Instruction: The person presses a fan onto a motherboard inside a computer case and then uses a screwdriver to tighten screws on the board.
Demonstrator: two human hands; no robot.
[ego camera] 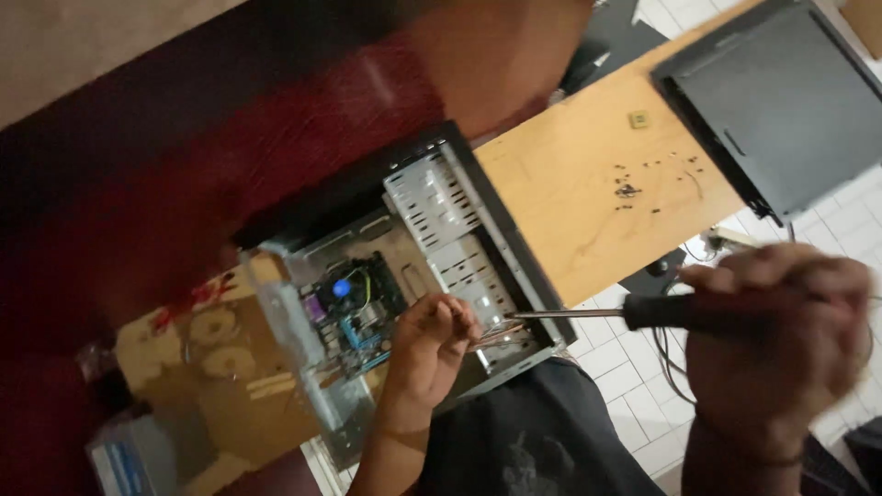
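So the open computer case (432, 266) lies on its side at the edge of the wooden table (588, 193). The left hand (432, 344) is down inside it, fingers pinched around some thin wires by the drive cage. The right hand (781, 340) is clenched around a black-handled screwdriver (625, 314), tip pointing at the left hand. Loose screws (634, 188) sit scattered on the table near a dark side panel (781, 101).

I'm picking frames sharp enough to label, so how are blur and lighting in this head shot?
Head view: strong motion blur smears the upper left into dark red streaks; the right hand with its screwdriver is soft and close; the left hand and open computer case are fairly legible; lighting is dim and warm, brightest on the wooden table, without harsh glare.
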